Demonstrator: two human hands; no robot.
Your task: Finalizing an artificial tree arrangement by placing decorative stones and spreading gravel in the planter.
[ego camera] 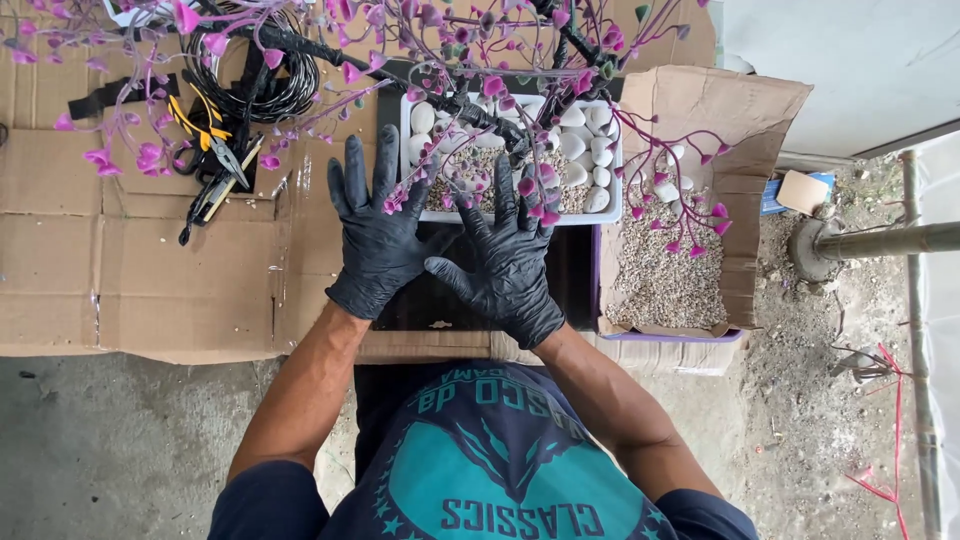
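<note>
Left hand (375, 235), black glove, fingers spread flat, holds nothing, centre frame just below white tray (612, 180). Right hand (505, 262), gloved, open likewise, empty, fingertips at tray's near edge. Tray upper centre holds gravel, white stones, dark trunk with pink leaves (150, 155). Box of gravel (668, 285) right. Pliers (215, 150), wire coil (290, 85) upper left on cardboard (120, 280).

Flattened cardboard (150, 270) covers grey concrete floor (110, 450) in daylight.
</note>
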